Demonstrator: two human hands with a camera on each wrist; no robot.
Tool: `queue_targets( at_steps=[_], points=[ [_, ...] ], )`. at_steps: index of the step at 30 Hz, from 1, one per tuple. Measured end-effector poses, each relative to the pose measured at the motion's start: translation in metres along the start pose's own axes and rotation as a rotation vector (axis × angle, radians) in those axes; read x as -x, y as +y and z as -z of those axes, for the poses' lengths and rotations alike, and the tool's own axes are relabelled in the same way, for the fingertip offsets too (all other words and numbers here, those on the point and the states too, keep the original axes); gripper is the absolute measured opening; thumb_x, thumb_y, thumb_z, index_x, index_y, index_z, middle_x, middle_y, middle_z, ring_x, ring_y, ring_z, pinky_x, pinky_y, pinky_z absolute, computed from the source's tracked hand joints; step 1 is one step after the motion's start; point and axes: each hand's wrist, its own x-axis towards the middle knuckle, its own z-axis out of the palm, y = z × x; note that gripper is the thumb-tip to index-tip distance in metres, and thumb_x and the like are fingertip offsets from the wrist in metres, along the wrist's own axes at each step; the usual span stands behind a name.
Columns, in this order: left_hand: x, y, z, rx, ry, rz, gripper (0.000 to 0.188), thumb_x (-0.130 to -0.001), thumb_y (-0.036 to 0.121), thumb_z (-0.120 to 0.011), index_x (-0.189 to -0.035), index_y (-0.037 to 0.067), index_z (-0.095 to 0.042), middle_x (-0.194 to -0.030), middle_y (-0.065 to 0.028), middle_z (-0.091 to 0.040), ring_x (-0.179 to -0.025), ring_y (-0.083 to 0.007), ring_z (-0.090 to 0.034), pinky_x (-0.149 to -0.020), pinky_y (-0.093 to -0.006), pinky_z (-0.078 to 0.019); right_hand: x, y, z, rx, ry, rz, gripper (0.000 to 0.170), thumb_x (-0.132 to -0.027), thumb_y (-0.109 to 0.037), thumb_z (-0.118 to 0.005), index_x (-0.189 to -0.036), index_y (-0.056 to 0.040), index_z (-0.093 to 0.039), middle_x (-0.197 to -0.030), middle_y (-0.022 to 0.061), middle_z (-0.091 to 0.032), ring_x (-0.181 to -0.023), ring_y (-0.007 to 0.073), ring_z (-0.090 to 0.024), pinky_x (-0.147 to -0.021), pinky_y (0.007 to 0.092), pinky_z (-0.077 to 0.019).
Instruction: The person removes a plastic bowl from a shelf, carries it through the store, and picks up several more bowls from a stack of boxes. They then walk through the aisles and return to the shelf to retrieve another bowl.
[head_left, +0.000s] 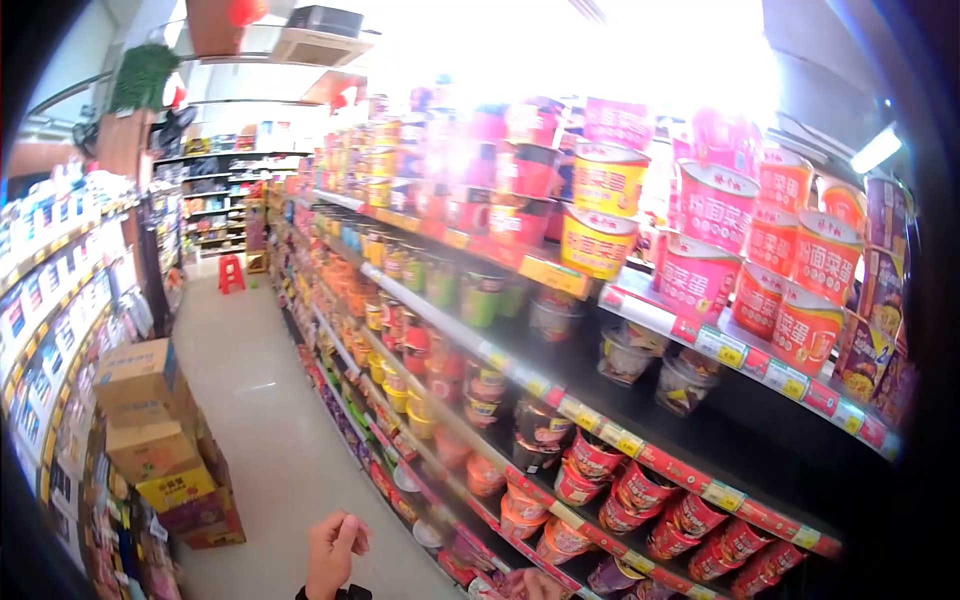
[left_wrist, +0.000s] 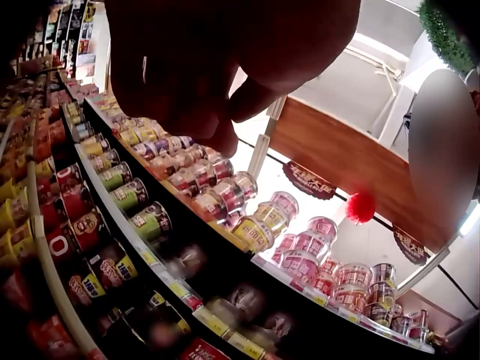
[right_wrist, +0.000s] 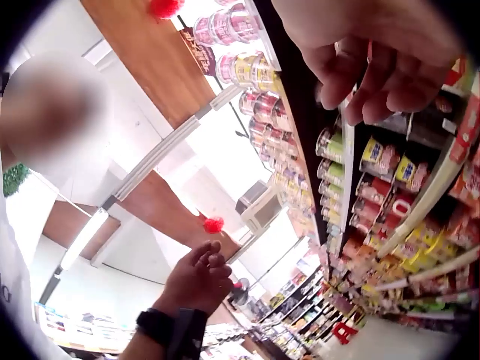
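My left hand (head_left: 333,553) hangs over the aisle at the bottom of the head view, loosely curled and holding nothing, a black band at its wrist. Farther right, my right hand (head_left: 530,584) is partly cut off by the frame edge, near the lower shelves. From the right wrist, its fingers (right_wrist: 377,82) droop in a relaxed curl with nothing between them. Nearest to it are red-lidded noodle bowls (head_left: 590,460) and orange cups (head_left: 525,505). Higher up stand stacked pink noodle tubs (head_left: 700,270) and yellow tubs (head_left: 600,240). The left wrist view shows the left hand (left_wrist: 217,60) dark and close.
A long shelf unit of instant noodles lines the right side, its price-tag rail (head_left: 500,360) jutting toward the aisle. Cardboard boxes (head_left: 150,445) are stacked at left beside another shelf (head_left: 50,330). A red stool (head_left: 231,273) stands at the far end of the floor (head_left: 260,430).
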Motion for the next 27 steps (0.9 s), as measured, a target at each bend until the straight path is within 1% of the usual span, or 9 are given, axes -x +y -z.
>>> queue_targets(
  at_steps=[1,2,3,4,11,14,16,20,27],
  points=[
    [-0.012,0.015,-0.023,-0.025,0.028,-0.164,0.034,-0.1,0.031,-0.061,-0.113,0.0,-0.057,-0.093,-0.0084,-0.061,-0.085,-0.0129,-0.058,-0.075,-0.028,-0.0462,-0.009,-0.054,-0.04,0.33,0.289,0.281,0.039,-0.107,-0.035,-0.057,-0.086,-0.0032,-0.065,-0.068,-0.0021,-0.05,-0.061,0.0072,-0.045,-0.057,0.026,-0.0351],
    [-0.023,0.028,-0.043,-0.047,0.049,-0.321,0.032,-0.107,0.023,-0.053,-0.094,-0.003,-0.067,-0.071,-0.0041,-0.063,-0.064,-0.0099,-0.059,-0.06,-0.0256,-0.0472,-0.036,-0.024,0.014,0.22,0.048,0.038,0.036,-0.107,-0.034,-0.056,-0.106,-0.0022,-0.072,-0.079,-0.0001,-0.056,-0.067,0.0088,-0.049,-0.06,0.0273,-0.0415],
    [-0.037,0.039,-0.058,-0.056,-0.007,-0.313,0.029,-0.106,0.021,-0.053,-0.095,-0.002,-0.067,-0.072,-0.0039,-0.063,-0.065,-0.0097,-0.059,-0.061,-0.0253,-0.0473,-0.055,-0.011,0.041,0.227,0.067,0.014,0.055,-0.097,-0.039,-0.071,-0.138,-0.0038,-0.06,-0.117,0.0072,-0.063,-0.101,0.0169,-0.061,-0.088,0.0333,-0.0508],
    [-0.054,0.049,-0.073,-0.063,-0.062,-0.306,0.027,-0.106,0.019,-0.053,-0.097,-0.002,-0.067,-0.072,-0.0037,-0.064,-0.066,-0.0096,-0.059,-0.062,-0.0251,-0.0474,-0.071,-0.047,0.022,0.198,0.143,0.336,0.018,-0.102,-0.013,-0.062,-0.11,0.0023,-0.067,-0.107,0.0068,-0.069,-0.091,0.0112,-0.062,-0.08,0.0249,-0.05],
    [-0.165,0.087,-0.201,-0.221,-0.497,-0.728,0.03,-0.105,0.016,-0.051,-0.091,-0.003,-0.069,-0.091,-0.0067,-0.067,-0.071,-0.011,-0.059,-0.065,-0.0254,-0.0475,-0.131,-0.18,0.055,0.538,0.408,0.765,0.016,-0.098,-0.008,-0.062,-0.11,0.0008,-0.067,-0.131,0.0154,-0.06,-0.124,0.0233,-0.056,-0.099,0.0328,-0.0476],
    [-0.179,0.111,-0.254,-0.145,-0.638,-0.822,0.025,-0.103,0.014,-0.054,-0.099,-0.004,-0.071,-0.116,-0.0129,-0.067,-0.101,-0.0209,-0.063,-0.089,-0.0319,-0.0484,-0.146,-0.228,0.058,0.524,0.409,0.746,0.04,-0.095,-0.004,-0.062,-0.135,-0.0017,-0.055,-0.153,0.0151,-0.043,-0.138,0.0246,-0.045,-0.106,0.0334,-0.0447],
    [-0.184,0.123,-0.279,-0.177,-0.693,-0.842,0.021,-0.102,0.013,-0.057,-0.109,-0.001,-0.07,-0.129,-0.0145,-0.061,-0.116,-0.0241,-0.058,-0.099,-0.0345,-0.0448,-0.159,-0.255,0.058,0.541,0.39,0.694,0.075,-0.095,-0.009,-0.066,-0.159,-0.0045,-0.027,-0.166,0.0175,-0.023,-0.149,0.0294,-0.033,-0.112,0.0414,-0.0412],
    [-0.204,0.13,-0.322,-0.194,-0.804,-0.958,0.031,-0.099,0.014,-0.062,-0.128,0.005,-0.066,-0.146,-0.015,-0.05,-0.133,-0.0273,-0.05,-0.107,-0.0374,-0.0422,-0.202,-0.293,0.066,0.637,0.383,0.62,0.107,-0.092,-0.021,-0.076,-0.163,-0.0065,0.003,-0.17,0.0189,0.005,-0.156,0.0366,-0.014,-0.121,0.0505,-0.0288],
    [-0.228,0.132,-0.399,-0.002,-1.031,-0.856,0.062,-0.1,0.024,-0.064,-0.155,0.009,-0.039,-0.156,-0.0143,-0.039,-0.141,-0.0272,-0.042,-0.11,-0.0423,-0.043,-0.275,-0.331,0.087,0.752,0.34,0.589,0.066,-0.087,-0.017,-0.082,-0.142,-0.0005,-0.048,-0.141,0.0116,-0.056,-0.13,0.0222,-0.052,-0.108,0.0362,-0.0427]
  ],
)
